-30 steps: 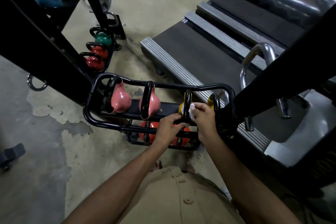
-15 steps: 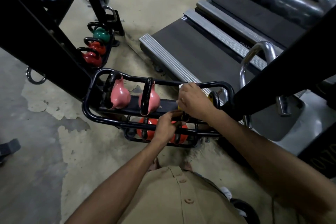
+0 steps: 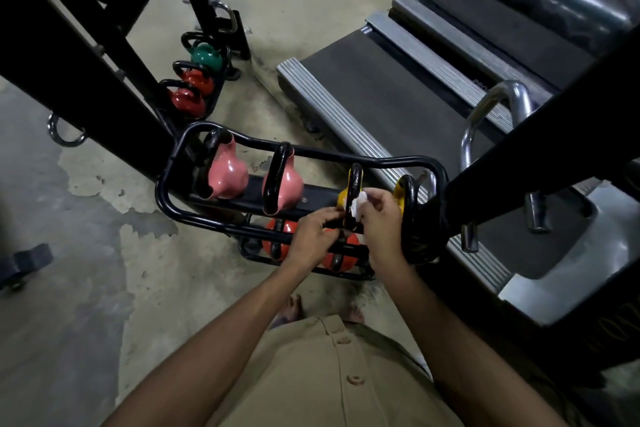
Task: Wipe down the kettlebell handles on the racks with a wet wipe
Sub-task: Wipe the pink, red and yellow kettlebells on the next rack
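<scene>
One white wet wipe [image 3: 358,204] is lying against the right side of the black handle [image 3: 354,180] of a yellow kettlebell [image 3: 343,198]. The right hand [image 3: 382,220] is pinching the wipe, its fingers [image 3: 372,199] curling round it and pressing it to the handle. The left hand [image 3: 313,237] is reaching in from the other side, its fingers curling round the near end of the same handle and steadying it.

This kettlebell is sitting third from the left on the upper tier of a black tubular rack [image 3: 165,192]. Two pink kettlebells [image 3: 227,173] are standing to its left, and a second yellow one [image 3: 401,193] is standing just beside the right hand. Orange kettlebells [image 3: 277,243] are resting on the lower tier, partly hidden by the hands.

Beyond the rack's left end, a green kettlebell [image 3: 207,55] and two red kettlebells [image 3: 187,101] are sitting in another low rack. A treadmill [image 3: 381,97] is lying on the far right side, and patchy concrete floor [image 3: 104,253] is spreading out to the left.
</scene>
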### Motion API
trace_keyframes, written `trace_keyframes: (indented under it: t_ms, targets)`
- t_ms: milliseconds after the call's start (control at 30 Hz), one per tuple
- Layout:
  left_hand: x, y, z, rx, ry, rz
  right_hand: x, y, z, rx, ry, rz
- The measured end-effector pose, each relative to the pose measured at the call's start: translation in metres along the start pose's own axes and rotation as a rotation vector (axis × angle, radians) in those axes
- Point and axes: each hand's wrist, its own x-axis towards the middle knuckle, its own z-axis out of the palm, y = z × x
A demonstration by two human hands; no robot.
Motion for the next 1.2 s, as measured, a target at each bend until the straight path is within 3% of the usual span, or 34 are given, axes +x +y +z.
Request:
trace_keyframes:
  t_ms: [133, 300, 400, 533, 600, 667, 833, 933, 1000, 1100, 1200]
  targets:
    - [0.001, 0.006, -0.004, 0.076, -0.058, 0.004, 0.014, -0.014, -0.004, 0.031, -0.119, 0.146]
    - [0.011, 0.022, -0.025, 0.094, 0.096, 0.022, 0.001, -0.003, -0.017, -0.064, -0.039, -0.026]
    - [0.038, 0.042, -0.04, 0.104, 0.07, 0.099, -0.003, -0.003, -0.013, -0.319, -0.027, -0.347]
    - [0.066, 0.061, -0.043, 0.277, -0.136, 0.182, -0.008, 0.001, -0.009, -0.719, -0.097, -0.858]
    - [0.07, 0.065, -0.041, 0.311, -0.215, 0.179, -0.014, 0.011, -0.013, -0.803, -0.105, -0.955]
    - [0.073, 0.067, -0.041, 0.355, -0.241, 0.18, -0.021, 0.019, -0.018, -0.712, -0.067, -0.861]
    - [0.076, 0.067, -0.047, 0.512, -0.244, 0.225, -0.015, 0.019, -0.02, -0.149, -0.038, -0.205]
    - [0.074, 0.07, -0.044, 0.555, -0.238, 0.253, 0.006, 0.01, -0.018, -0.068, -0.114, -0.024]
    - [0.074, 0.07, -0.044, 0.549, -0.233, 0.252, 0.01, 0.006, -0.014, -0.051, -0.158, 0.023]
    - [0.075, 0.067, -0.046, 0.511, -0.234, 0.248, -0.004, 0.007, -0.012, -0.02, -0.095, 0.005]
    - [0.075, 0.066, -0.045, 0.502, -0.228, 0.235, -0.024, 0.008, -0.013, -0.142, -0.016, -0.172]
